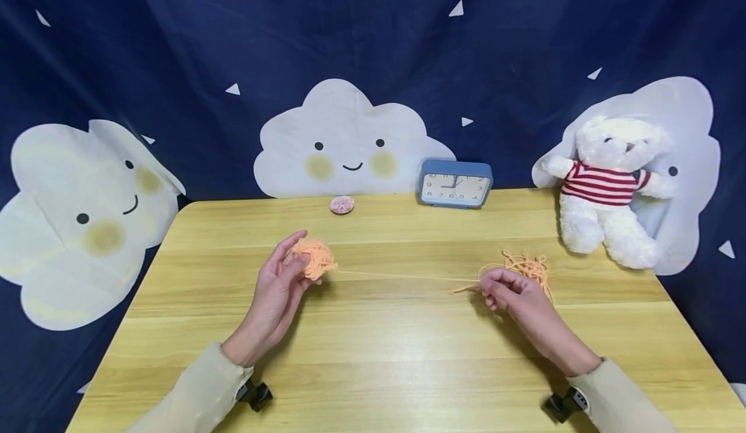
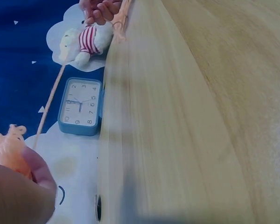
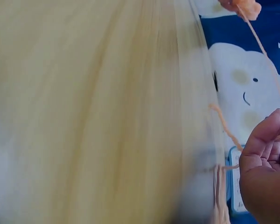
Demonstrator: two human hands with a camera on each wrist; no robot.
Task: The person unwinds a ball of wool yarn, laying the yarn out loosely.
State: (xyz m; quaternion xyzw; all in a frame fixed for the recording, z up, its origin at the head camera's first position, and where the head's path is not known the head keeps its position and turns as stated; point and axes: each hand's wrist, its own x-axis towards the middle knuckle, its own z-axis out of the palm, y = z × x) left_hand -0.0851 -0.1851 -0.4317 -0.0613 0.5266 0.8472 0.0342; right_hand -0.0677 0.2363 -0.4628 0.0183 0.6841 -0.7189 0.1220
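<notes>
A ball of peach-orange yarn [image 1: 317,259] is held in my left hand [image 1: 282,284], thumb on its near side and fingers behind. From it a single strand [image 1: 408,276] runs taut across to my right hand [image 1: 519,300], which pinches it between thumb and fingertips. A short loose end sticks out left of the right hand. Behind that hand lies a tangled heap of the same yarn [image 1: 530,268] on the table. In the left wrist view the ball [image 2: 10,151] shows above the thumb; the palm-side fingers are hidden there.
On the wooden table [image 1: 384,355], a blue alarm clock [image 1: 454,184] stands at the back edge, with a small pink round object [image 1: 342,204] to its left. A white teddy bear [image 1: 609,193] in a striped shirt sits at the back right. A dark blue cloud-print curtain [image 1: 396,38] hangs behind.
</notes>
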